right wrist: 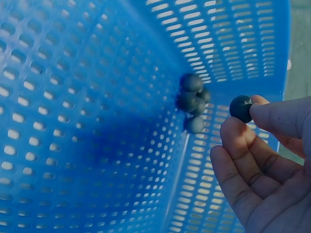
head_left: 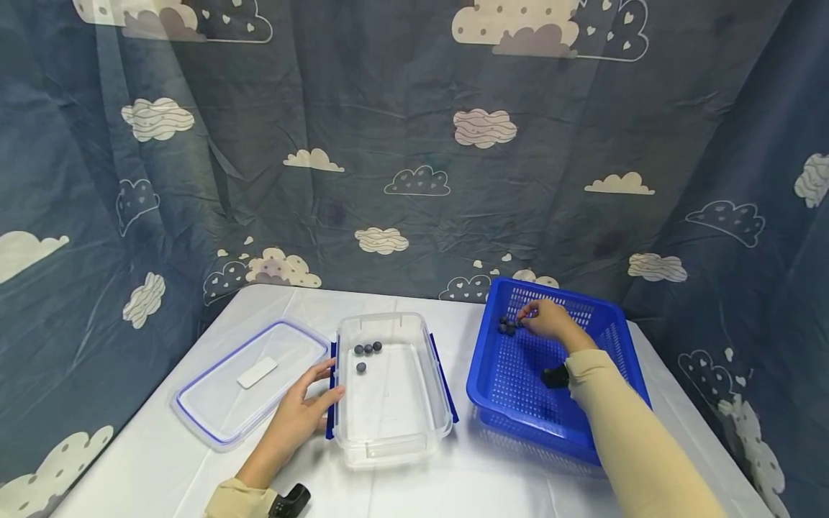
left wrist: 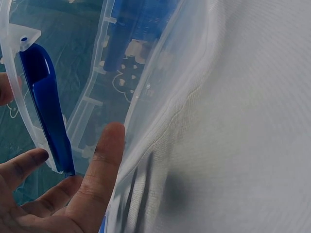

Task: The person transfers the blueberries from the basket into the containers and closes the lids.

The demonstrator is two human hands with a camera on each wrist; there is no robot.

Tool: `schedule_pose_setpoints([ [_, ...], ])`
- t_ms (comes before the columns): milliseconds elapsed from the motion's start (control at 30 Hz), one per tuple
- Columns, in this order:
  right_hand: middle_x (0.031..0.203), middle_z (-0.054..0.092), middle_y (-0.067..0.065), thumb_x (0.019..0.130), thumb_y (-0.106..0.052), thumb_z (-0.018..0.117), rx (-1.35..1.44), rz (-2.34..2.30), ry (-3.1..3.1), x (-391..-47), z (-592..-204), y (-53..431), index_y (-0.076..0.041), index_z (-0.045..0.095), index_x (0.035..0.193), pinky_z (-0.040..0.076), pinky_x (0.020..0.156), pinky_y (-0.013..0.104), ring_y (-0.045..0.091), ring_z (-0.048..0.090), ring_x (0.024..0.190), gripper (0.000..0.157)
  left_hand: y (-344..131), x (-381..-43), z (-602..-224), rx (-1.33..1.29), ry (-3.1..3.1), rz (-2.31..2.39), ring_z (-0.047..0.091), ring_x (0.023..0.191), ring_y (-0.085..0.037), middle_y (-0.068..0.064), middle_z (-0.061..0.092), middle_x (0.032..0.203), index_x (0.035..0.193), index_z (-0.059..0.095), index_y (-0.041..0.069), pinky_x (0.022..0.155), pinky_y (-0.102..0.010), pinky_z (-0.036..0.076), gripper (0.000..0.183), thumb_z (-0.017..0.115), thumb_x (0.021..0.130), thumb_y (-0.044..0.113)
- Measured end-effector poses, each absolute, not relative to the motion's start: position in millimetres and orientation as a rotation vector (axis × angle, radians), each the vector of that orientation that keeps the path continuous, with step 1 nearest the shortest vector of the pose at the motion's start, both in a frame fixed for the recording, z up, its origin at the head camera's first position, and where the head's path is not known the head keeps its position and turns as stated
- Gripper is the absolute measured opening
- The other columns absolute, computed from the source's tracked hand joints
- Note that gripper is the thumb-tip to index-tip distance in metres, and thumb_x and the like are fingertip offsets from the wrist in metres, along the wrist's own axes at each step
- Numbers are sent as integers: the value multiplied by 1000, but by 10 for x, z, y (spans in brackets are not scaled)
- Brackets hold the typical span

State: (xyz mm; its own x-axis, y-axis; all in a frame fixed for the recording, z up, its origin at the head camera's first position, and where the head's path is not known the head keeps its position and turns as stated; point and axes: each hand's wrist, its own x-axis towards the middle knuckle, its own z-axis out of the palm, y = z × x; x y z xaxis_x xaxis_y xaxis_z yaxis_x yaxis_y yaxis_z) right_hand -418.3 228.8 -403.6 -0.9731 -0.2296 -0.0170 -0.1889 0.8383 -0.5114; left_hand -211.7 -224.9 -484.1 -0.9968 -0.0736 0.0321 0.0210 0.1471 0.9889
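Observation:
In the head view, a clear plastic container [head_left: 388,439] with blue side latches stands mid-table, several blueberries [head_left: 368,350] near its far end. My left hand [head_left: 301,414] touches its left side, thumb at the rim. Up close in the left wrist view, loosely extended fingers surround the hanging blue latch [left wrist: 48,111]. Over the far left corner of a blue perforated basket [head_left: 481,345] is my right hand [head_left: 550,321]. Thumb and fingertip pinch one blueberry [right wrist: 240,108] in the right wrist view. Several more blueberries [right wrist: 191,99] cluster in the basket's corner beside it.
Left of the container lies its clear lid [head_left: 220,392] with a blue seal and a white label. A white cloth [head_left: 414,496] covers the table. Behind and at both sides hangs a dark cloud-patterned curtain [head_left: 376,180]. The basket sits at the table's right.

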Motion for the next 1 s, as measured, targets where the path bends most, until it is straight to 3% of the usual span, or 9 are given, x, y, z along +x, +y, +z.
schedule_pose_setpoints([
  [567,90,69,10,106,-9,61,-390,-865,2936,-4135,-3850,2107,5,71,119,51,69,26,20,67,81,22,-2244,-2101,-4825,52,-2314,-2024,75,111,-32,-22,45,160,161,50,20,78,-41,70,63,74,103,22],
  [1000,76,68,7,103,-7,64,-599,-854,2992,-4083,-3675,1905,3,74,113,48,62,26,17,63,69,17,-2261,-2101,-4841,20,-2294,-2068,74,114,-35,-24,42,162,164,45,25,79,-42,70,69,75,102,22],
])
